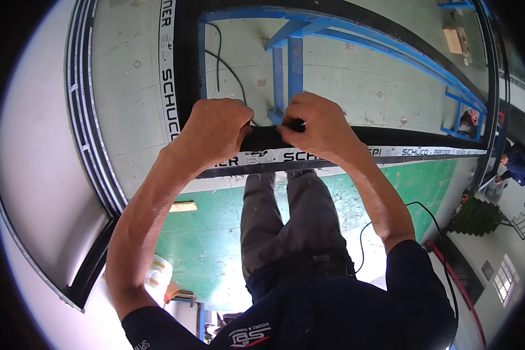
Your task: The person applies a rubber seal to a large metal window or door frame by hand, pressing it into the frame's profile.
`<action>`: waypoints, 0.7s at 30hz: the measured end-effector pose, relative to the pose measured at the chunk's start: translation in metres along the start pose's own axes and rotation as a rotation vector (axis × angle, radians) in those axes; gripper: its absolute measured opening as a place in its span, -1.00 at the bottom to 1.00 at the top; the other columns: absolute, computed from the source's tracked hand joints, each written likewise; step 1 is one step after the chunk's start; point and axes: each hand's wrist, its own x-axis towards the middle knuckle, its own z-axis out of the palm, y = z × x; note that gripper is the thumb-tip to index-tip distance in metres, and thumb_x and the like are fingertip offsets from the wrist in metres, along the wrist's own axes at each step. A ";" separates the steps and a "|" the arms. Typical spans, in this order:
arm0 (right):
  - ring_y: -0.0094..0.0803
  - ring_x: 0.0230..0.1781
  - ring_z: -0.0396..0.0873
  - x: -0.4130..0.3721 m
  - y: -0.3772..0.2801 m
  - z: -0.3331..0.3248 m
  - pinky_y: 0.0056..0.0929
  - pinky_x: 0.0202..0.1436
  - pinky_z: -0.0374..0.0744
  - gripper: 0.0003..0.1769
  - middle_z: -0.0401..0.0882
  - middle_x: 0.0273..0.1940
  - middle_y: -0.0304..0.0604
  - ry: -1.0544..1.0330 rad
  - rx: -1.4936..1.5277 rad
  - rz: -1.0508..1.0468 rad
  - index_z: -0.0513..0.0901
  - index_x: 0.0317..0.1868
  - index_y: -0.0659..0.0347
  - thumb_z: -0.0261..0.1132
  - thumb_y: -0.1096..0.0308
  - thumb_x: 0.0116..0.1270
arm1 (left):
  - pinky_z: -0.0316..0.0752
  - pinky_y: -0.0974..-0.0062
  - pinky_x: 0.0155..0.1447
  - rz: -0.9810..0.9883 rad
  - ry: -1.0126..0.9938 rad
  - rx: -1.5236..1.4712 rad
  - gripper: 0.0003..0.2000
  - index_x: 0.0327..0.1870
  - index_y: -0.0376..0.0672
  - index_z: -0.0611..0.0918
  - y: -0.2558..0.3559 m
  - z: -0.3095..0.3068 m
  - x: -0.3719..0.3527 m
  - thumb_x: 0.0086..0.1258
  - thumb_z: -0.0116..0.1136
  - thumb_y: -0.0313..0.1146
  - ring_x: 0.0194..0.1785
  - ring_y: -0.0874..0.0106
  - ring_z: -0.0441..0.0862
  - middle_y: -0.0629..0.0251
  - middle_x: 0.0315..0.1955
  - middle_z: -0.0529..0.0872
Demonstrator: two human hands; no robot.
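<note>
A black frame (391, 139) with white printed tape (443, 151) along its near edge lies across a blue metal stand (296, 64). My left hand (219, 125) is closed at the near bar of the frame, knuckles up, fingertips turned down and mostly hidden. Just right of it, my right hand (315, 122) has its thumb and curled fingers pinched at the same bar. Between the two hands a short stretch of black profile shows. Whatever the fingers grip is too small or hidden to make out.
Another dark frame (79, 87) stands along the left. A black cable (230, 69) runs below the frame opening, and another curves at the lower right. A wooden block (452, 41) lies at the upper right. A person (516, 163) is at the far right.
</note>
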 end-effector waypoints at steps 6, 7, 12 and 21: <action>-0.12 -0.24 0.62 0.000 0.003 0.002 -0.16 -0.21 0.58 -0.81 0.57 -0.38 -0.15 0.049 -0.006 -0.012 0.70 -0.45 0.19 0.45 0.25 0.14 | 0.53 0.19 -0.23 -0.167 -0.075 -0.195 -0.83 -0.30 -0.30 0.67 0.003 0.001 0.004 0.32 0.38 -0.38 -0.34 0.00 0.67 0.01 -0.44 0.70; -0.12 -0.24 0.62 -0.001 0.004 0.004 -0.15 -0.21 0.59 -0.80 0.57 -0.38 -0.15 0.054 -0.006 -0.023 0.71 -0.45 0.20 0.45 0.24 0.15 | 0.53 0.21 -0.23 -0.218 -0.094 -0.210 -0.83 -0.30 -0.31 0.67 0.006 0.001 0.005 0.33 0.37 -0.38 -0.36 0.04 0.67 0.01 -0.44 0.71; -0.11 -0.23 0.63 -0.005 0.004 0.007 -0.13 -0.19 0.60 -0.76 0.56 -0.39 -0.14 0.092 0.006 0.008 0.71 -0.44 0.20 0.47 0.20 0.15 | 0.49 0.30 -0.26 -0.335 -0.156 -0.445 -0.81 -0.28 -0.36 0.66 0.002 0.003 0.005 0.40 0.31 -0.38 -0.43 0.33 0.60 0.03 -0.47 0.71; -0.11 -0.14 0.69 -0.061 0.028 -0.020 -0.08 0.03 0.59 -0.63 0.73 -0.27 -0.11 0.379 -0.167 0.198 0.81 -0.26 0.18 0.47 0.00 0.25 | 0.47 0.23 -0.24 -0.253 -0.073 -0.392 -0.74 -0.30 -0.39 0.65 0.009 0.010 0.007 0.40 0.32 -0.30 -0.41 0.24 0.60 0.01 -0.49 0.69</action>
